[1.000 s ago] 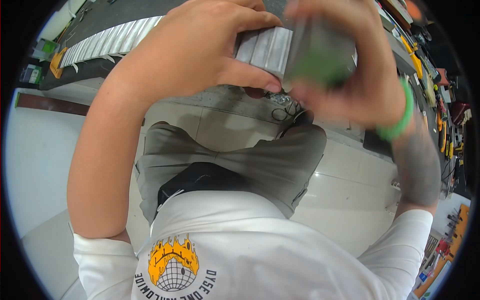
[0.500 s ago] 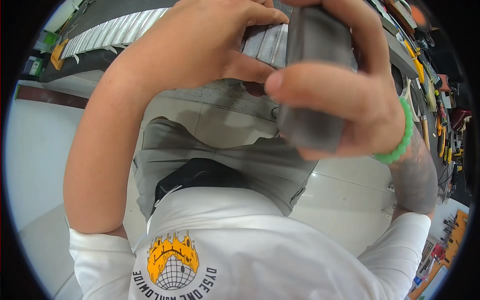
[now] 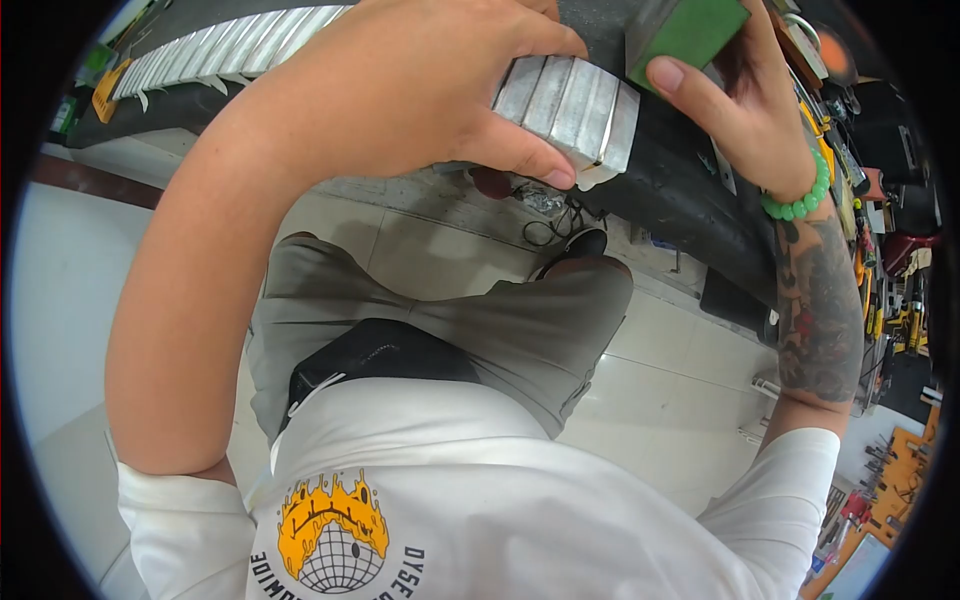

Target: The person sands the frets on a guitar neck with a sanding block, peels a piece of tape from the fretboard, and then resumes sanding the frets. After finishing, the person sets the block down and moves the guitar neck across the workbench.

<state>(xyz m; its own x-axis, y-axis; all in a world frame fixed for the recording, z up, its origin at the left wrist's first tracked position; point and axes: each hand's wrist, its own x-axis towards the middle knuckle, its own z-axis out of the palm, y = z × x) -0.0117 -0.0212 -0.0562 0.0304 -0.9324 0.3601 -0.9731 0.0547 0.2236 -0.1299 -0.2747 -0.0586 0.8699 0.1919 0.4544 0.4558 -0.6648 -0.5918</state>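
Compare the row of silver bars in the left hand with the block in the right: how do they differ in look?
The row of silver bars shows several narrow pieces side by side; the block looks like one piece. The bars are mottled silver, while the block has a green face. Both are held, by the left hand and right hand respectively.

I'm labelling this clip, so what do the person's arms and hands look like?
The sleeves are short and white. The left hand and right hand are ungloved. A green bead bracelet circles the right wrist, with a dark tattoo, partly red, on that forearm.
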